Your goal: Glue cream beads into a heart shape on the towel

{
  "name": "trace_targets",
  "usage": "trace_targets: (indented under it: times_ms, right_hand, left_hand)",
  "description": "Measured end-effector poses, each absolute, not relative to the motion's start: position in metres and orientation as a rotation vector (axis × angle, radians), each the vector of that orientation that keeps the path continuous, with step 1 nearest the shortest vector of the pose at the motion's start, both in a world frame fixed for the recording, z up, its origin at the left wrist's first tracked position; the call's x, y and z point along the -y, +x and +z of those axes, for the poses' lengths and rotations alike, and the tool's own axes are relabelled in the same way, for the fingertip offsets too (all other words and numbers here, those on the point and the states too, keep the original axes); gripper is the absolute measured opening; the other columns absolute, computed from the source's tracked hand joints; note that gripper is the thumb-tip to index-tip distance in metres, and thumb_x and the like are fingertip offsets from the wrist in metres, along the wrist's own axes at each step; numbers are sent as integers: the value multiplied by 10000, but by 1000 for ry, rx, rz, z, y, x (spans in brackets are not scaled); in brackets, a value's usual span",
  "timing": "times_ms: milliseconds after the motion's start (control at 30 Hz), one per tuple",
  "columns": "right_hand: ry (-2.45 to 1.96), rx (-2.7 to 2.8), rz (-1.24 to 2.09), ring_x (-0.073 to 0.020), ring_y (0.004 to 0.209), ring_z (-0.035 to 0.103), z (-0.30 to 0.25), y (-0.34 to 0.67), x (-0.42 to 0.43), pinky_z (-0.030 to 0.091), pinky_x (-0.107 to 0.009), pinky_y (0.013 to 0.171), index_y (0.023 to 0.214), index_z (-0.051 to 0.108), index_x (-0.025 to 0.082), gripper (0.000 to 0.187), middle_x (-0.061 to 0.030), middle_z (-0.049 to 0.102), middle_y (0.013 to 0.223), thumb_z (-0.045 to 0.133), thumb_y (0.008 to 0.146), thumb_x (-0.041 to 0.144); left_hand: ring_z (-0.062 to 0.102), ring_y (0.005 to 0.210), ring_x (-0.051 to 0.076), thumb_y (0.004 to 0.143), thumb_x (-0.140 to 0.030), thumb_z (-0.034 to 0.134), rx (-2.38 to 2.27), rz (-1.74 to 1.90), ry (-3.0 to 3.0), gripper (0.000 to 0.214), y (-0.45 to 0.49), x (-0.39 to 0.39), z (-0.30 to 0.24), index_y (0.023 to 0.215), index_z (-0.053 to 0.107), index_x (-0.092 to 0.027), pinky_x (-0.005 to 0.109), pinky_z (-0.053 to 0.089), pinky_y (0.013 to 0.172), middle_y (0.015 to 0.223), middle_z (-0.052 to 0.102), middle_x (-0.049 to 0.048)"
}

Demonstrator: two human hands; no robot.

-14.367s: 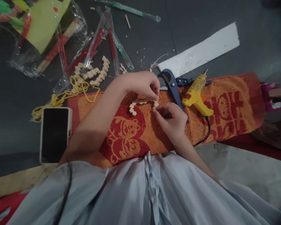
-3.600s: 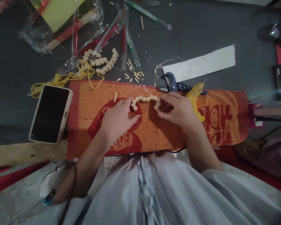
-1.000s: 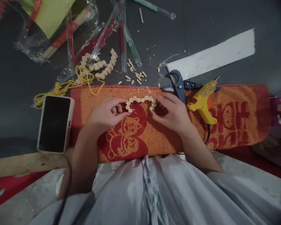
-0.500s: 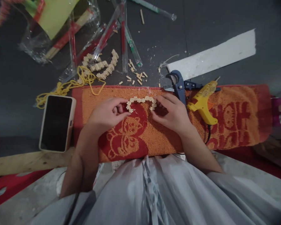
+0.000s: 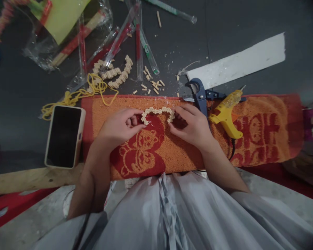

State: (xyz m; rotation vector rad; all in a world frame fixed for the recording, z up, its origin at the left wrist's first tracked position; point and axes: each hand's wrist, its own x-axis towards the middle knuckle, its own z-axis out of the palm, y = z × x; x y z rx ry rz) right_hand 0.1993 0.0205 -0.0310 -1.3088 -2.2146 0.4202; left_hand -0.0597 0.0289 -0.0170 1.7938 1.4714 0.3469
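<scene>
grip: my left hand [image 5: 121,125] and my right hand [image 5: 193,125] each hold one end of a pale, knobbly, arch-shaped strip of small wooden-looking segments [image 5: 158,110], thumb and fingertips at the edges, neither clenched. the arch is over an orange-and-red patterned terry towel [image 5: 182,149], its open side towards me; whether it rests on the pile or hangs just above, i cannot tell.

risks, my judgement: with both ends held and the middle unsupported by fingers, uneven pulling or squeezing could crack a joint, most likely along the thin top span. a fine pale strand [image 5: 151,124] by the left end could snag in the towel loops.

right side: the yellow plastic glue gun [image 5: 227,113] lies near my right hand, nozzle pointing away; heat cannot be seen. a careless sideways sweep could knock it or the dark blue-handled cutter [image 5: 199,93], whose exposed blade [image 5: 188,99] could nick me.
</scene>
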Motion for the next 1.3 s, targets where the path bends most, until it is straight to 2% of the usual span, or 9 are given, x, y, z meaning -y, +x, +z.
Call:
trace_targets:
  times_ms: [667,867,1300]
  right_hand:
    - [-1328,2201,468,-293,1010,661,-30,199,-20,568,-435,855,1174,645,187,351,-136,690,1063,609,835,268]
    - [-1321,2214,479,-270,975,667,-29,200,-21,574,-394,811,1146,645,180,324,-128,690,1030,606,841,280]
    - [-1339,2213,472,-273,969,671,-29,199,-21,580,-404,793,1150,643,199,324,-119,693,1023,605,840,288]
  left_hand:
    - [487,578,94,794,-391,692,-1470,354,1811,341,-62,-28,-18,1093,697,-227,237,396,571,735,638,-23]
    - [487,576,94,792,-376,690,-1468,341,1811,337,-60,-28,-16,1091,696,-222,237,392,575,725,630,-28]
    - [482,578,97,788,-371,690,-1473,323,1804,341,-60,-29,-16,1094,691,-220,245,380,572,732,631,-22]
